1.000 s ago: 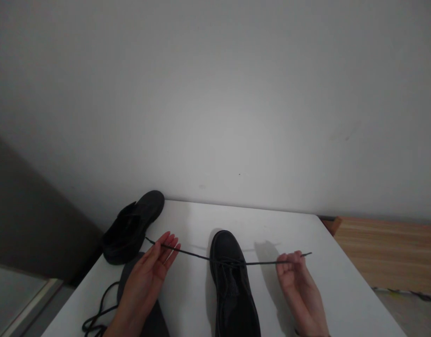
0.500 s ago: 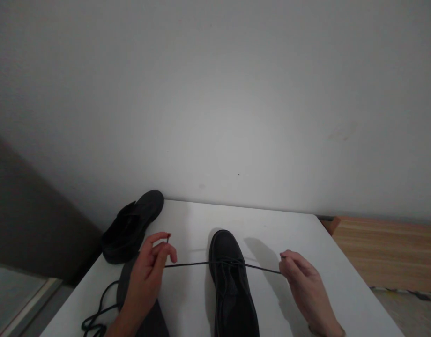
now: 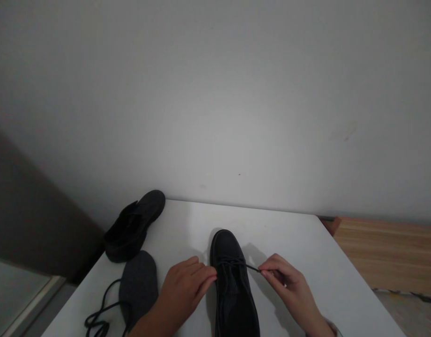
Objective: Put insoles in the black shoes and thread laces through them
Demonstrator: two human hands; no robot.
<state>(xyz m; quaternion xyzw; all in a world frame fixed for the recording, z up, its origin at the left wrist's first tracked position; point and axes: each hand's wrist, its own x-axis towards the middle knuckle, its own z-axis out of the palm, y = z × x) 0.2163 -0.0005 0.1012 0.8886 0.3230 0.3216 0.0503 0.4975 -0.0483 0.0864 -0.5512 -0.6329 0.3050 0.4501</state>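
A black lace-up shoe (image 3: 233, 281) stands on the white table with its toe pointing away from me. Its dark shoelace (image 3: 251, 267) runs across the front and out to the right side. Between thumb and forefinger, my right hand (image 3: 289, 285) pinches that end of the lace, right of the shoe. My left hand (image 3: 190, 285) is at the shoe's left edge, fingers pressed together beside the lacing; what they hold, if anything, is hidden.
A second black shoe (image 3: 136, 224) lies at the table's back left corner. Near it are a dark grey insole (image 3: 140, 276) and a loose dark lace (image 3: 96, 320). The white table (image 3: 289, 234) meets a pale wall (image 3: 236, 117). A wooden surface (image 3: 387, 252) is at right.
My left hand has come right and down, from out beside the shoe to its left edge. My right hand has moved left, closer to the shoe along the lace. The insole is now uncovered.
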